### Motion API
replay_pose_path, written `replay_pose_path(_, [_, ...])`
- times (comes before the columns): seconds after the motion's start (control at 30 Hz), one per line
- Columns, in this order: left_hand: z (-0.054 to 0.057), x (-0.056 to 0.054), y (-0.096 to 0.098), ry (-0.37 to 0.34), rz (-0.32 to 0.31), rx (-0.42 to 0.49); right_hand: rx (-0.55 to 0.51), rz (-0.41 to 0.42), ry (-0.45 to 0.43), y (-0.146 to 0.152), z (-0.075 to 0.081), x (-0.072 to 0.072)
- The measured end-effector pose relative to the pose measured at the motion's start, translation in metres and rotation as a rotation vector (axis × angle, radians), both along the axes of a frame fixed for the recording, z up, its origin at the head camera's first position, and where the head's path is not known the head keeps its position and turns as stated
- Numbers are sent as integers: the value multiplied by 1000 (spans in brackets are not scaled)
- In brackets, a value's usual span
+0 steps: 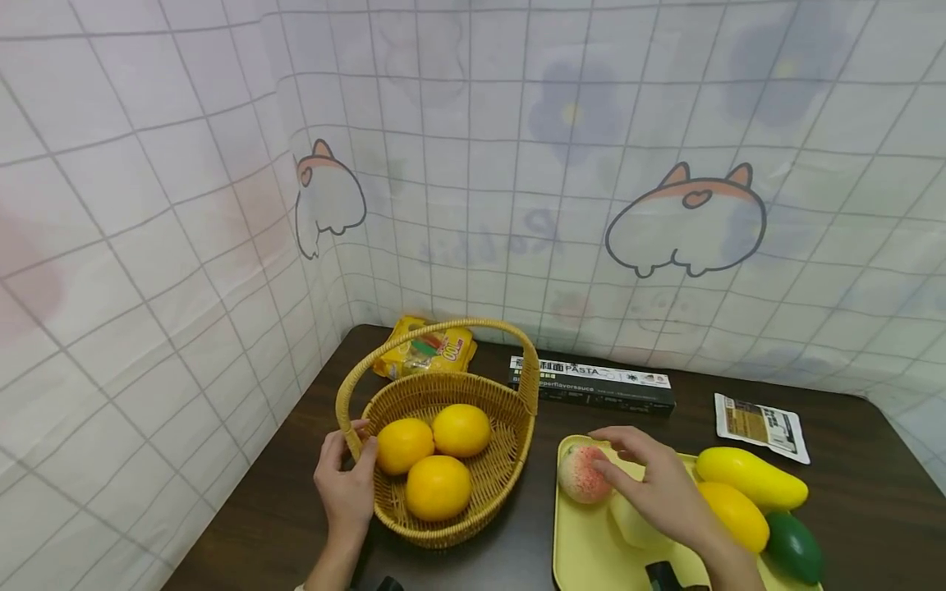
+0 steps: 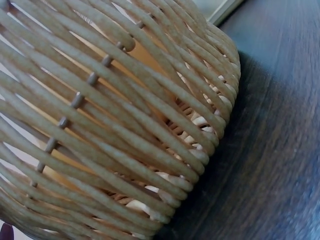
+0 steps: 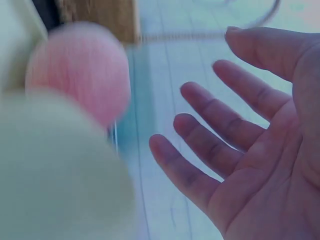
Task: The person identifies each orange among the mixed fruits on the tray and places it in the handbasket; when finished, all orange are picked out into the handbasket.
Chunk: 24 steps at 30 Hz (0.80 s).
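Observation:
A wicker basket [image 1: 510, 460] with a tall arched handle stands on the dark table and holds three yellow-orange lemon-like fruits [image 1: 438, 488]. My left hand [image 1: 347, 476] grips its left side, at the foot of the handle. The left wrist view shows the basket's woven wall [image 2: 125, 115] up close. Over a yellow tray [image 1: 584, 550] hovers my right hand [image 1: 658, 484], fingers spread and nothing held, as the right wrist view shows. Close to its fingertips lies a pink-and-white peach [image 1: 584, 476]. A pale round fruit [image 1: 631, 525] lies partly hidden beneath that hand.
On the tray's right side lie a yellow mango-like fruit [image 1: 750, 476], an orange-yellow fruit [image 1: 735, 517] and a dark green fruit [image 1: 794, 546]. Behind stand a yellow snack packet [image 1: 429, 349], a black-and-white pasta box [image 1: 591, 384] and a flat pouch [image 1: 761, 427]. A patterned cloth [image 1: 473, 164] hangs behind the table.

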<state>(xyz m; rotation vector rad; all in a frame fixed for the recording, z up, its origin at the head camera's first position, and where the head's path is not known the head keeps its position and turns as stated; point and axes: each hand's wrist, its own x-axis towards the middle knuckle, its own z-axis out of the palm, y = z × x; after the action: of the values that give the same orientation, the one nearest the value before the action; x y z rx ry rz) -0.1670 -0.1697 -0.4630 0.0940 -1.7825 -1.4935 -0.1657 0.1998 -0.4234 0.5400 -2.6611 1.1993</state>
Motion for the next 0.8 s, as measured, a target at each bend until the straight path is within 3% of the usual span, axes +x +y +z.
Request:
replay_pose_path(0.5, [0,-1,0,3,-11,15,173,-222,-98,91,0,6])
replay_pose_path(0.8, [-2,-1,0,2,6,20,190,-242,-205,118,-5,8])
